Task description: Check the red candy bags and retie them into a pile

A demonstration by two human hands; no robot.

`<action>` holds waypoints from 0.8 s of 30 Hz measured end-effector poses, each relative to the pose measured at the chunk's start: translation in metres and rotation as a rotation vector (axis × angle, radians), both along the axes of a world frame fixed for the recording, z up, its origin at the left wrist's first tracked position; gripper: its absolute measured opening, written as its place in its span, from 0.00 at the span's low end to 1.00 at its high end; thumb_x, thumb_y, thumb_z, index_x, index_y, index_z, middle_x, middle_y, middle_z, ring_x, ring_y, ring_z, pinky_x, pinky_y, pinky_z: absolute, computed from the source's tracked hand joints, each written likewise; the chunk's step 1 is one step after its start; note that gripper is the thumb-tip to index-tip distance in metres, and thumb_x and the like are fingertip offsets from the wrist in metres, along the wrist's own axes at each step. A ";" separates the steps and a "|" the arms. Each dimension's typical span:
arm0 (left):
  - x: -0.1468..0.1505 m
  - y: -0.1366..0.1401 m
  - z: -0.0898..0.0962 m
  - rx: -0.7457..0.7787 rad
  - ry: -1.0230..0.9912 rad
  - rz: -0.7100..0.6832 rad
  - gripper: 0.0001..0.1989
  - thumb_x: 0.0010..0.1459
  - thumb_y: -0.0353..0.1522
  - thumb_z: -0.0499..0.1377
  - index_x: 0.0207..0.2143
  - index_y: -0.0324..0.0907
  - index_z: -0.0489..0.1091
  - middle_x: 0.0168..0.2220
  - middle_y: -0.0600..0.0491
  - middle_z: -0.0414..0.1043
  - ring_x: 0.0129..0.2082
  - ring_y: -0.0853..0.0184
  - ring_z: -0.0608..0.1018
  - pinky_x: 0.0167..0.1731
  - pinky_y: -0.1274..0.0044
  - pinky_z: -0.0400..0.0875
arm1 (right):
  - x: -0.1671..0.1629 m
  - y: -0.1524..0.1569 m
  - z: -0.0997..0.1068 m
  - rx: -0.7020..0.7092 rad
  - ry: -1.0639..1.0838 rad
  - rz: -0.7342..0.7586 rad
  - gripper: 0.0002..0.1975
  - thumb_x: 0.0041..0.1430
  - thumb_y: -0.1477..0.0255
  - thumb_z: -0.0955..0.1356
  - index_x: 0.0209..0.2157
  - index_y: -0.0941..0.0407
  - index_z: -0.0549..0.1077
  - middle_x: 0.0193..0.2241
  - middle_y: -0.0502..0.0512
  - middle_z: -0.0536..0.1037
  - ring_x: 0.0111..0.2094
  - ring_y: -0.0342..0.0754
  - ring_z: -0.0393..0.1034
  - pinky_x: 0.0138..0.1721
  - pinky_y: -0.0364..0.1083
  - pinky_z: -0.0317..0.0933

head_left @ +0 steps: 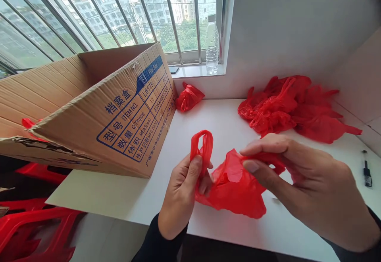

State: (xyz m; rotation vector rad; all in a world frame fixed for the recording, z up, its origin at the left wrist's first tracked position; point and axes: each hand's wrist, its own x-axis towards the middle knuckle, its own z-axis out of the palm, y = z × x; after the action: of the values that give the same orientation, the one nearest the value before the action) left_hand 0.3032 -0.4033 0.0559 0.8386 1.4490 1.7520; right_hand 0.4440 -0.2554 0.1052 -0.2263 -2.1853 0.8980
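Observation:
Between my hands hangs a thin red plastic bag (238, 196), held just over the white table (166, 151). My left hand (184, 186) is closed on one of its handles, whose loop sticks up above the thumb. With thumb and fingertips, my right hand (300, 178) pinches the other handle side. The bag's body sags in loose folds between them; whether anything lies inside, I cannot tell. Behind it, a small bunched red bag (189, 96) rests beside the carton. A larger heap of crumpled red bags (276, 105) lies at the back right.
A big open cardboard box (127, 111) takes up the left of the table, with some red plastic at its near corner. On the sill stands a clear bottle (212, 46) by the barred window. A small black bottle (367, 174) lies far right. Red stools (38, 222) stand lower left.

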 end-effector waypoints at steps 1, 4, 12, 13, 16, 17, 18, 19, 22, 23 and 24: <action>0.004 0.000 0.002 -0.021 0.041 0.000 0.14 0.71 0.42 0.50 0.37 0.45 0.69 0.24 0.57 0.64 0.26 0.70 0.69 0.34 0.76 0.69 | -0.003 -0.002 0.002 0.028 0.007 0.063 0.06 0.65 0.74 0.69 0.42 0.50 0.74 0.33 0.45 0.77 0.31 0.38 0.70 0.33 0.38 0.66; 0.021 -0.002 0.009 -0.161 0.322 -0.014 0.17 0.62 0.39 0.61 0.52 0.48 0.67 0.45 0.49 0.72 0.42 0.61 0.75 0.44 0.70 0.71 | -0.013 -0.008 0.004 0.111 0.017 0.226 0.07 0.66 0.77 0.68 0.43 0.54 0.77 0.34 0.49 0.76 0.34 0.40 0.70 0.35 0.40 0.67; 0.022 0.003 0.013 -0.168 0.276 -0.292 0.19 0.70 0.41 0.49 0.29 0.41 0.65 0.25 0.56 0.64 0.26 0.71 0.68 0.27 0.77 0.62 | -0.012 -0.006 -0.006 0.224 -0.013 0.202 0.15 0.70 0.68 0.65 0.54 0.54 0.74 0.49 0.55 0.71 0.50 0.47 0.64 0.51 0.46 0.62; 0.019 0.003 0.012 -0.172 0.281 -0.278 0.20 0.70 0.43 0.49 0.27 0.41 0.63 0.24 0.57 0.61 0.24 0.72 0.64 0.25 0.77 0.59 | -0.011 -0.005 -0.008 0.197 -0.037 0.188 0.17 0.70 0.66 0.64 0.57 0.54 0.71 0.51 0.55 0.70 0.52 0.47 0.63 0.53 0.46 0.61; 0.017 0.002 0.008 -0.168 0.269 -0.254 0.17 0.68 0.42 0.52 0.29 0.41 0.62 0.25 0.58 0.58 0.25 0.73 0.61 0.25 0.77 0.57 | -0.012 -0.002 -0.014 0.098 -0.067 0.164 0.14 0.69 0.69 0.66 0.55 0.53 0.72 0.45 0.52 0.74 0.48 0.45 0.66 0.50 0.45 0.62; 0.017 0.002 0.008 -0.150 0.252 -0.245 0.15 0.68 0.41 0.54 0.31 0.41 0.63 0.26 0.57 0.59 0.26 0.72 0.62 0.26 0.77 0.58 | -0.013 -0.002 -0.015 0.071 -0.054 0.161 0.10 0.68 0.71 0.67 0.50 0.53 0.74 0.41 0.50 0.75 0.44 0.44 0.67 0.47 0.45 0.63; 0.018 0.003 0.007 -0.129 0.233 -0.246 0.13 0.67 0.40 0.55 0.33 0.41 0.64 0.28 0.57 0.61 0.27 0.72 0.63 0.28 0.77 0.59 | -0.014 -0.003 -0.017 0.043 -0.042 0.154 0.07 0.66 0.73 0.68 0.45 0.53 0.74 0.37 0.49 0.75 0.41 0.43 0.67 0.44 0.44 0.63; 0.018 0.004 0.007 -0.107 0.208 -0.261 0.11 0.66 0.39 0.56 0.34 0.41 0.64 0.29 0.56 0.61 0.28 0.72 0.63 0.29 0.77 0.60 | -0.014 -0.005 -0.018 0.011 -0.037 0.140 0.04 0.65 0.74 0.68 0.41 0.53 0.74 0.35 0.47 0.74 0.39 0.42 0.67 0.42 0.44 0.63; 0.020 0.007 0.008 -0.114 0.152 -0.350 0.14 0.65 0.39 0.58 0.30 0.41 0.62 0.27 0.58 0.57 0.27 0.72 0.61 0.28 0.77 0.57 | -0.014 -0.008 -0.019 -0.123 -0.079 0.113 0.05 0.63 0.76 0.70 0.35 0.52 0.71 0.31 0.44 0.72 0.34 0.40 0.65 0.38 0.43 0.61; 0.021 0.008 0.008 -0.132 0.144 -0.364 0.16 0.65 0.39 0.58 0.28 0.41 0.60 0.26 0.58 0.55 0.27 0.72 0.59 0.27 0.77 0.56 | -0.014 -0.008 -0.020 -0.190 -0.101 0.118 0.05 0.62 0.75 0.70 0.34 0.52 0.70 0.30 0.43 0.71 0.32 0.40 0.64 0.36 0.42 0.60; 0.021 0.007 0.009 -0.145 0.137 -0.363 0.17 0.66 0.40 0.57 0.27 0.41 0.59 0.25 0.59 0.53 0.26 0.73 0.58 0.27 0.76 0.55 | -0.013 -0.008 -0.020 -0.264 -0.119 0.135 0.05 0.63 0.73 0.70 0.34 0.51 0.70 0.29 0.43 0.70 0.31 0.39 0.63 0.35 0.42 0.60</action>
State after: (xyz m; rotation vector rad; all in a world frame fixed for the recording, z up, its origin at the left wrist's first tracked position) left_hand 0.3242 -0.3959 0.0645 1.0840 1.3888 1.3268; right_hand 0.4307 -0.2630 0.0847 -0.2678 -2.2068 1.2807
